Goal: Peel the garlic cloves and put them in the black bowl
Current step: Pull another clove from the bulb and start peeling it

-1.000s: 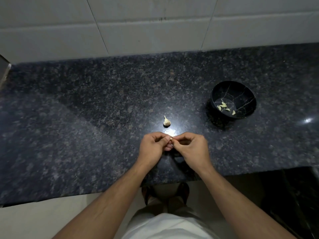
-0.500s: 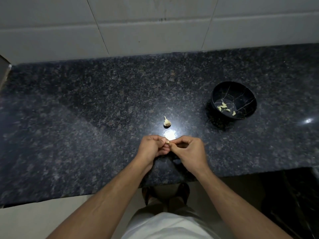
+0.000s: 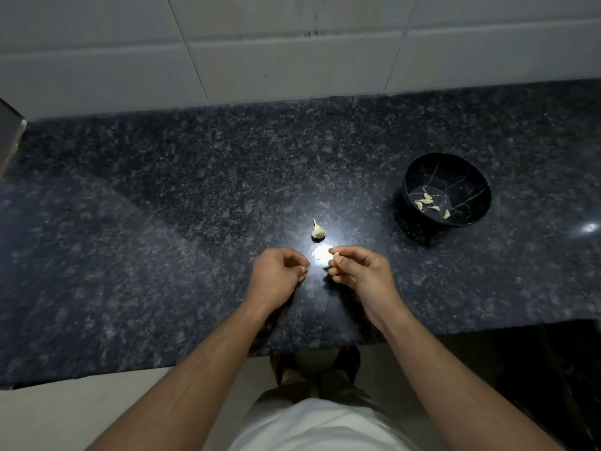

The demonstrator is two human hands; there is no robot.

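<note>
We saw the right hand [image 3: 361,271] pinching one garlic clove [image 3: 336,255] at its fingertips, above the dark granite bench [image 3: 162,222]. The left hand [image 3: 276,275] was just beside it, not touching, with curled fingers; whether its grip held any skin, we could not tell. A small garlic bulb [image 3: 318,231] stood on the bench behind the hands. The black bowl [image 3: 455,170], well to the right, contained several peeled cloves [image 3: 424,200].

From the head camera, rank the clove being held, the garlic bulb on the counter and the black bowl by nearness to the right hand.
1. Clove: pinched in the right hand.
2. Garlic bulb: just beyond, slightly left.
3. Black bowl: farther right, holding peeled cloves.
</note>
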